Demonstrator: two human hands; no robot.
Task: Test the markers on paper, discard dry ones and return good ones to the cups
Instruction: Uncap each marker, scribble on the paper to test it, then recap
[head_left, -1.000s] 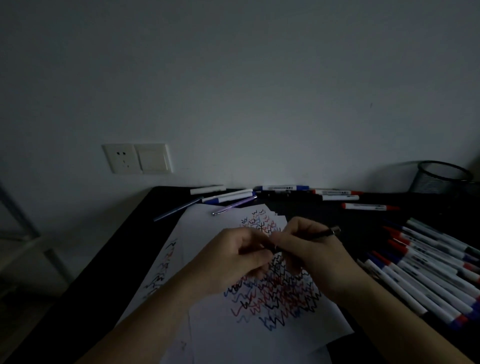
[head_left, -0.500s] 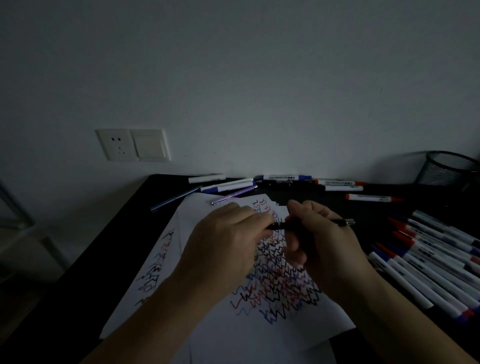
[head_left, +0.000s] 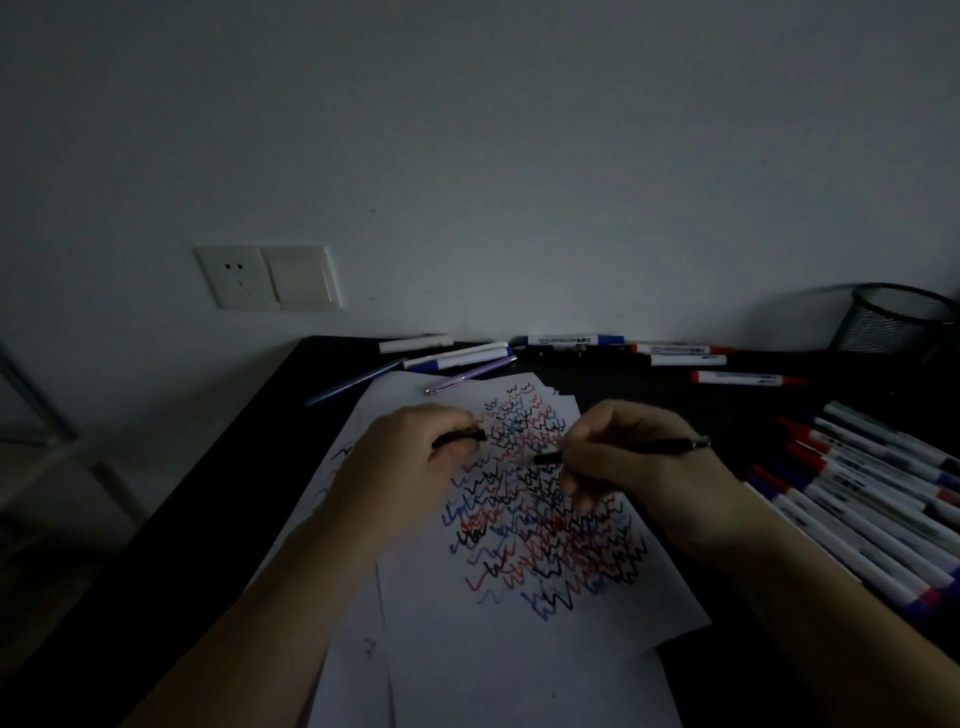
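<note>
Your right hand (head_left: 631, 457) grips a black pen (head_left: 623, 451) above the scribbled paper (head_left: 519, 649); your left hand (head_left: 410, 457), to its left, pinches the cap (head_left: 460, 438).

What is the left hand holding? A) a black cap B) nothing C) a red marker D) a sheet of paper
A: the left hand grips a short black cap, pulled apart from the black pen that the right hand holds over the scribbled paper.

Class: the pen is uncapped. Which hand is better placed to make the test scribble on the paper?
Right hand: it grips the pen, tip over the paper. Left hand holds only the cap.
</note>
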